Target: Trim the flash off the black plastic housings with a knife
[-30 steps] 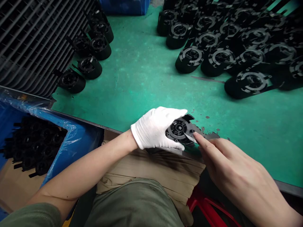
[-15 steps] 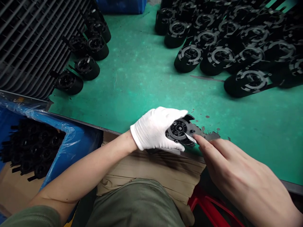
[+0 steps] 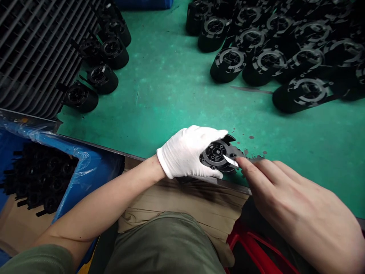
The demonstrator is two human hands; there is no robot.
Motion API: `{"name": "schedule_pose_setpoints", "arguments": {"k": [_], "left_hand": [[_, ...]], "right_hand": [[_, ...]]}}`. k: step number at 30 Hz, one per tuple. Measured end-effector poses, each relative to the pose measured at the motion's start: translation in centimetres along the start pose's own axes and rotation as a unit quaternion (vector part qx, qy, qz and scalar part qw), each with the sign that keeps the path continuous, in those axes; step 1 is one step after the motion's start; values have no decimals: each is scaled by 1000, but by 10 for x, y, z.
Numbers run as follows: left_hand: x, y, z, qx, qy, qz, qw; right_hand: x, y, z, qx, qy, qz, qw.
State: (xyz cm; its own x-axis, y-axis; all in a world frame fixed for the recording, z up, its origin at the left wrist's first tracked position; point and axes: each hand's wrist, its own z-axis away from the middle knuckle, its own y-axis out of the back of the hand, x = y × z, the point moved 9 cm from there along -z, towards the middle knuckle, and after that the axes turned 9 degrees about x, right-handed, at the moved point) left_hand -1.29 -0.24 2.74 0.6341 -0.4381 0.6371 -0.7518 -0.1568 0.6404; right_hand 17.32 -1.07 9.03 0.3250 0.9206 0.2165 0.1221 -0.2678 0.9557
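Observation:
My left hand [image 3: 191, 152], in a white glove, is wrapped around the left side of a round black plastic housing [image 3: 218, 153] at the table's near edge. The housing's ringed end faces up, with a small hub and holes in its middle. My bare right hand [image 3: 288, 194] pinches a knife [image 3: 230, 160] with a short, pointed, shiny blade. The blade's tip lies over the housing's inner ring; whether it touches cannot be made out. The knife's handle is hidden inside my right hand.
Several similar black housings [image 3: 230, 62] stand at the right back of the green table [image 3: 159, 91], others [image 3: 102, 78] at left beside a black slatted stack [image 3: 42, 49]. A plastic-lined blue bin [image 3: 82, 163] holds black parts [image 3: 37, 179]. A red stool [image 3: 251, 247] stands below.
My right hand has shifted slightly up and right, and the knife blade now lies flatter. My left hand keeps its hold on the housing. The whole view has moved a little.

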Motion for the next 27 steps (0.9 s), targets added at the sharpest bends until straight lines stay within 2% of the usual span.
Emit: {"name": "schedule_pose_setpoints", "arguments": {"k": [10, 14, 17, 19, 21, 23, 27], "left_hand": [[2, 0, 0, 3, -14, -12, 1000], [2, 1, 1, 17, -18, -17, 1000], [1, -1, 1, 22, -23, 4, 999], [0, -3, 0, 20, -24, 18, 999], [0, -3, -1, 25, -29, 25, 999], [0, -2, -1, 33, -35, 25, 999], [-1, -2, -2, 33, -33, 28, 999]], "right_hand": [[-1, -2, -3, -2, -38, 9, 999], [-2, 3, 0, 15, -46, 25, 999], [11, 6, 10, 33, -95, 9, 995], [27, 7, 16, 54, -151, -13, 987], [38, 9, 18, 89, -179, -45, 979], [40, 8, 12, 111, -171, -101, 974], [30, -5, -7, 96, -102, -235, 962]]}}
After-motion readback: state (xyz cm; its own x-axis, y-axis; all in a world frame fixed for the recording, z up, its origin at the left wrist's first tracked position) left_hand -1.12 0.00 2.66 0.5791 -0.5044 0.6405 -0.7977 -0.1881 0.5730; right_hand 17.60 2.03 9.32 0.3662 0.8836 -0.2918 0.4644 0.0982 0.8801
